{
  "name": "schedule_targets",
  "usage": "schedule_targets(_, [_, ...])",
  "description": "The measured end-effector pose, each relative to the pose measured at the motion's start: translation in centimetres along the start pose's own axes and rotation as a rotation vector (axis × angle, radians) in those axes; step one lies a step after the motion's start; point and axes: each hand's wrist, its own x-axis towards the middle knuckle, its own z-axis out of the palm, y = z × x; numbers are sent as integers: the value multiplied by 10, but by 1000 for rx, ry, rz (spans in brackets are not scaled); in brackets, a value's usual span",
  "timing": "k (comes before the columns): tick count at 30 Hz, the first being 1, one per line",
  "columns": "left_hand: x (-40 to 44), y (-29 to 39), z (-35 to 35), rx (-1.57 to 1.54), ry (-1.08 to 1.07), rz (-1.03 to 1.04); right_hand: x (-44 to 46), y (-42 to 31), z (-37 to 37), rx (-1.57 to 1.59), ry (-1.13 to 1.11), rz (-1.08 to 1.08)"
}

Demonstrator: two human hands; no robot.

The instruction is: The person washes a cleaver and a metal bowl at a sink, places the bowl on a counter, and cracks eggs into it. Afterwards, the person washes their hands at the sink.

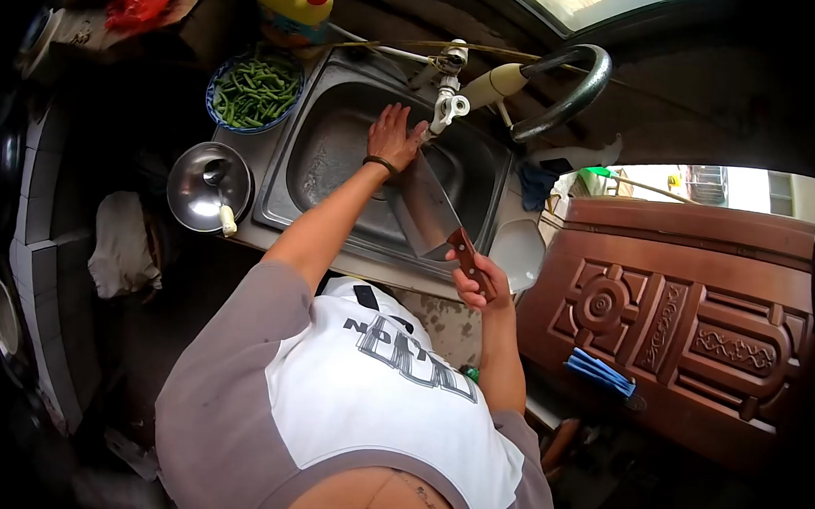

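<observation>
On the left, a metal bowl (189,197) holds a spoon (214,172), and just beyond it a blue-rimmed bowl (211,99) is heaped with cut green beans (258,90). Over the sink (325,149), here's the left hand (396,141), fingers extended at the cleaver (426,205)'s far end, right by the tap (448,105). The right hand (480,282) grips its brown handle, near a whitish dish (521,251) beside the sink.

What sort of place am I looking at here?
Probably a home kitchen: a metal sink with a tap, a bowl of green beans beside it, and a large knife in the right hand.
</observation>
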Motion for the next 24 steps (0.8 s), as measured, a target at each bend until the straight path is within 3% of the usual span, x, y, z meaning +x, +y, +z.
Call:
schedule_targets(2, [12,-7,-3,44,-146,-107,-8,2,3,18,-6,-14])
schedule_targets(5, [37,-23,-12,-197,-706,-256,-25,6,1,18,-4,-55])
schedule_targets(6, [20,-23,-1,-378,-516,-130,-29,9,2,10,29,-79])
schedule_targets(10, [-33,30,-27,-244,-488,195,-38,15,8,-94,185,-169])
schedule_targets(13, [-25,12,-38,-254,-630,163,-51,16,31,-239,378,-173])
schedule_targets(14, [-20,7,-40,-241,-517,206,-55,16,34,-281,413,-171])
schedule_targets(17, [-1,30,-80,-323,-584,6,-63,22,39,-330,490,-177])
schedule_targets(20, [-4,58,-119,-399,-299,260,-70,33,34,-328,547,-199])
schedule_targets(23, [7,72,-133,-268,-98,601,-75,45,40,-306,585,-231])
schedule_targets(24, [5,81,-135,-237,-32,587,-77,47,45,-303,593,-238])
